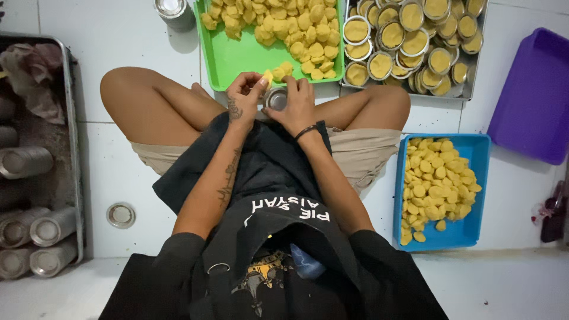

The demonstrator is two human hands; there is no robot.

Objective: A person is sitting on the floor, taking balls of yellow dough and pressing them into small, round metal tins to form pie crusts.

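1. The left hand [244, 95] pinches a small yellow dough piece [268, 77] between its fingertips, just over the green tray's near edge.
2. The right hand [296, 104] is closed around a small round metal tin [275, 99], held between both hands above the lap.
3. The green tray [228, 59] of dough pieces lies at 12 o'clock.
4. A metal tray [471, 92] of filled tins sits at 1 o'clock.
5. A blue tray [462, 234] of dough lies at 3 o'clock.
6. Stacked tins [35, 163] lie at 9 o'clock.

A white tiled floor [136, 35] (grey grout lines) fills the view, brightest toward twelve o'clock.
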